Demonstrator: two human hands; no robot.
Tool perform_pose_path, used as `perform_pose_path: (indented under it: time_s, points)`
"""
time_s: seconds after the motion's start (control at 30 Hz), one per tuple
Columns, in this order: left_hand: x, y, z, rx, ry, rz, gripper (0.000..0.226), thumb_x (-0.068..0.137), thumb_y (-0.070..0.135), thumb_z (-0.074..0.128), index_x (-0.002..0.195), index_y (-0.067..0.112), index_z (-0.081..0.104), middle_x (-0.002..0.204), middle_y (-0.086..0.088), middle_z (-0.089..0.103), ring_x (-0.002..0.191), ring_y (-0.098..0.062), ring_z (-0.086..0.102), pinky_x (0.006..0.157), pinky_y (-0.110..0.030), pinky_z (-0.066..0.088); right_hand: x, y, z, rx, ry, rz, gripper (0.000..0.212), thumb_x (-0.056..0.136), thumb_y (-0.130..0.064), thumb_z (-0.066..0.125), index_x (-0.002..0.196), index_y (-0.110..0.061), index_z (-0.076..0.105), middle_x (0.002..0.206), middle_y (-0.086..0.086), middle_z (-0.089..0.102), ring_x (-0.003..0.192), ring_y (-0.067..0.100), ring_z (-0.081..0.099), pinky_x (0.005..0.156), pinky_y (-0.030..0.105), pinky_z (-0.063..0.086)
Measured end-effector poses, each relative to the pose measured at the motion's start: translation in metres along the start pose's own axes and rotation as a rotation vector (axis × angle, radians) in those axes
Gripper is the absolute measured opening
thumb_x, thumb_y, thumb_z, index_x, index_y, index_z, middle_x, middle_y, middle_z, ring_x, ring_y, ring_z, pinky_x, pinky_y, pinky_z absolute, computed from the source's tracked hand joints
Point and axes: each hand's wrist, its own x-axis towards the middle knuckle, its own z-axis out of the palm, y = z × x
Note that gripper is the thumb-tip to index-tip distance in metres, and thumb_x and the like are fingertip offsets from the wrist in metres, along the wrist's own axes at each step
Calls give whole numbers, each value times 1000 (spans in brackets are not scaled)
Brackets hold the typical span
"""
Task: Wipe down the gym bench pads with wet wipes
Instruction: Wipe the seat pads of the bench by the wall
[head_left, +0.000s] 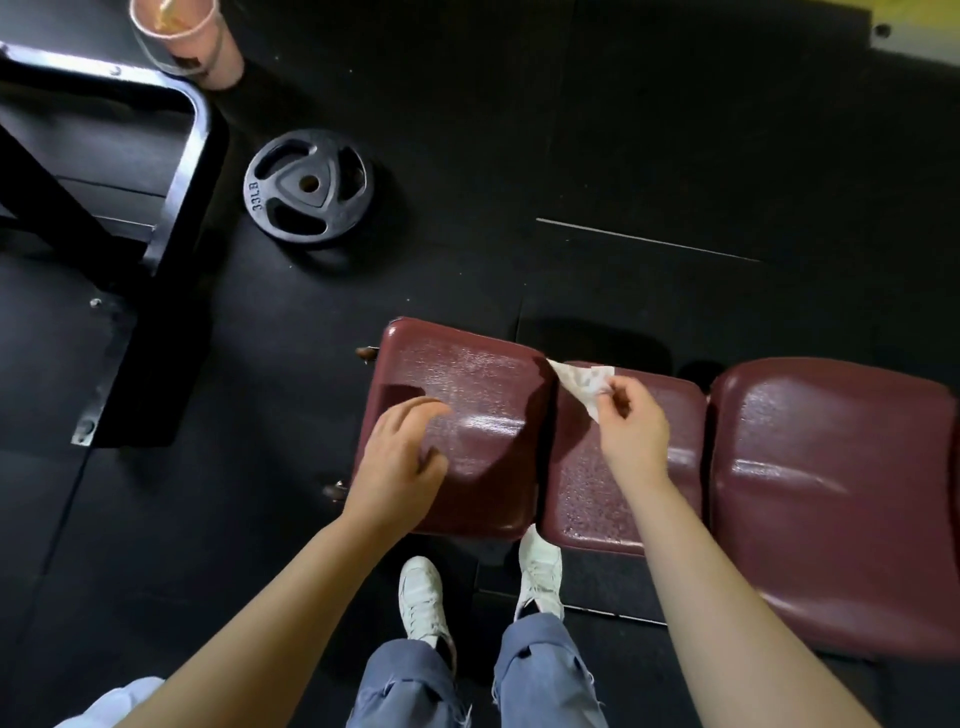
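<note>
Gym. Black rubber floor (623, 130). Round iron weight plate (308, 186) marked 33LB lying far left. Black metal frame (176, 171) beside it. Dark red padded bench (821, 467) near.

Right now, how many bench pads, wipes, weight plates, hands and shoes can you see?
Maroon bench pads: 3 —
Wet wipe: 1, pinched by the right hand
33 lb weight plate: 1
Hands: 2 — left hand, right hand
White shoes: 2 —
Total: 9
</note>
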Motion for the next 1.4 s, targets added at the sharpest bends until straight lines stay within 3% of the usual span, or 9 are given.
perform_pose_path:
  time_s: [0.23, 0.43, 0.57, 0.77, 0.9, 1.0, 1.1, 1.23, 1.4]
  points:
    - [4, 35, 44, 30, -118, 137, 45, 87, 2, 59, 130, 14, 57, 136, 3, 52, 132, -14, 38, 109, -34, 35, 1, 47, -58, 16, 87, 96, 16, 92, -15, 57, 99, -23, 69, 94, -9, 68, 92, 15, 64, 83, 30, 49]
    - [8, 51, 83, 107, -286, 115, 47, 88, 14, 56, 134, 17, 54, 139, 2, 53, 134, -19, 41, 113, -40, 32, 18, 75, -86, -23, 209, 260, 34, 93, -4, 47, 122, -8, 63, 119, 11, 66, 111, 29, 59, 95, 33, 46]
    - [9, 56, 97, 182, -270, 96, 49, 84, 19, 53, 133, 17, 56, 139, 2, 52, 136, -21, 38, 114, -43, 30, 20, 73, -66, -86, 88, 243, 42, 96, -9, 46, 138, -8, 51, 138, 12, 54, 127, 28, 49, 107, 31, 35]
    - [14, 61, 101, 238, -198, 82, 51, 84, 8, 58, 134, 16, 56, 143, 0, 50, 140, -21, 36, 116, -44, 28, 22, 81, -40, -167, -55, 208, 54, 100, -8, 38, 152, -14, 25, 159, 9, 20, 141, 24, 30, 102, 19, 28]
    - [16, 63, 102, 254, -225, 86, 52, 84, 7, 55, 135, 16, 55, 143, 1, 49, 139, -20, 35, 115, -44, 29, 34, 85, -39, -239, 80, 100, 40, 97, -2, 42, 136, -5, 51, 146, 14, 42, 134, 29, 41, 108, 31, 34]
    - [16, 61, 104, 268, -246, 93, 50, 87, 10, 53, 136, 18, 53, 145, 2, 48, 140, -19, 33, 116, -43, 28, 53, 90, -52, -184, 231, 112, 27, 94, -5, 49, 117, -8, 64, 116, 12, 64, 108, 31, 60, 92, 37, 46]
    - [11, 59, 103, 259, -244, 104, 46, 89, 11, 54, 134, 20, 55, 145, 2, 49, 141, -20, 32, 115, -44, 27, 70, 91, -62, -182, 165, 165, 33, 93, -11, 56, 126, -16, 55, 116, 10, 60, 101, 27, 60, 83, 33, 49]
    - [6, 55, 101, 224, -209, 89, 47, 87, 6, 58, 132, 19, 57, 142, 2, 52, 140, -23, 37, 114, -48, 31, 75, 92, -59, -232, 118, 179, 21, 92, -16, 59, 112, -10, 62, 120, 15, 52, 97, 32, 59, 81, 25, 38]
    - [3, 55, 106, 145, -128, 22, 49, 81, -2, 60, 127, 16, 60, 135, 0, 57, 134, -23, 44, 113, -45, 35, 47, 39, 4, -278, -55, -104, 17, 93, -20, 55, 107, -12, 61, 113, 11, 54, 99, 30, 55, 82, 34, 44]
